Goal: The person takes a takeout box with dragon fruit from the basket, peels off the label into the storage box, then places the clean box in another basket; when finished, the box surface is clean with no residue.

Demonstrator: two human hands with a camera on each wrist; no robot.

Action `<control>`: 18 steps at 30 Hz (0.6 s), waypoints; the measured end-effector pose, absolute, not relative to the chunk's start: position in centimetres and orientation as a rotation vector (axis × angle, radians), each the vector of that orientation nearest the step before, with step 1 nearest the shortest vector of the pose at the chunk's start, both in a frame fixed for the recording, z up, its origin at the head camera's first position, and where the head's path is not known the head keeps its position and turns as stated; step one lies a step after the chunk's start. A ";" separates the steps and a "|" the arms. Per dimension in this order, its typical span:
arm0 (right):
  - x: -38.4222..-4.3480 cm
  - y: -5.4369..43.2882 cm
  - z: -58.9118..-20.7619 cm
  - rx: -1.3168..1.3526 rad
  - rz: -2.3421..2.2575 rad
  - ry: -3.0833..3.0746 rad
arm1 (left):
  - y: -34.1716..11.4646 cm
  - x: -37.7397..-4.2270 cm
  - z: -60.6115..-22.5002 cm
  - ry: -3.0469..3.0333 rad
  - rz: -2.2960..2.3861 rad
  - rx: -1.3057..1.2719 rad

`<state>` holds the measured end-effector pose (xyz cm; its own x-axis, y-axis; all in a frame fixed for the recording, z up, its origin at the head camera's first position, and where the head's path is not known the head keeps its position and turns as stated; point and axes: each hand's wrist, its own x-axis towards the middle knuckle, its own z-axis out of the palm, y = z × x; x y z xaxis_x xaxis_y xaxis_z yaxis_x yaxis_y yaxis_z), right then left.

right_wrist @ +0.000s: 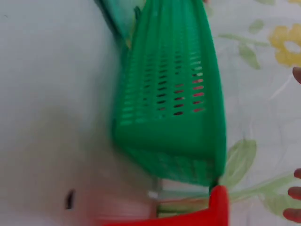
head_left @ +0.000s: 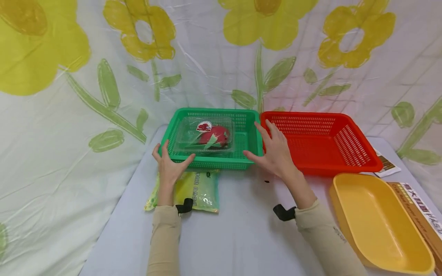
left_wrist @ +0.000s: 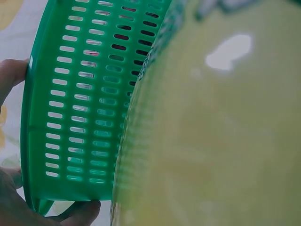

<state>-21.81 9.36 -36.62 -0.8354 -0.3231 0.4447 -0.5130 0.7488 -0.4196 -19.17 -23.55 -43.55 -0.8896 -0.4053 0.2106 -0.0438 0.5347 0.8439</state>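
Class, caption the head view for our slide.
Left hand and right hand at a green basket containing a clear box; red basket alongside.

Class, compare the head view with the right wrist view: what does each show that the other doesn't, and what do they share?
Only the head view shows the yellow tub, the pasta box and the label on the clear container.

Only the right wrist view shows the outside of the right end wall of the green basket.

Both show the green basket, the red basket (just a part in the wrist view), the right hand (just fingertips there), a dark speck on the table and the flower-patterned backdrop.
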 end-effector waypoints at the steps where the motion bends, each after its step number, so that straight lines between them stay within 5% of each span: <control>1: -22.6 8.9 -36.1 0.668 0.770 -2.607 | -23.7 -19.1 -43.6 -2.393 -1.301 0.370; 9: -28.6 5.6 -33.8 0.656 0.955 -2.839 | -24.3 -19.0 -43.5 -2.397 -1.297 0.371; 18: -33.3 2.6 -36.3 0.545 1.239 -3.093 | -24.0 -19.1 -43.6 -2.434 -1.290 0.326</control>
<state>-33.27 2.57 -36.26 -0.9212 -0.3771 -0.0964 -0.2063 0.6832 -0.7005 -19.15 -23.96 -43.58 -0.9065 -0.3667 0.2095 -0.0326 0.5553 0.8310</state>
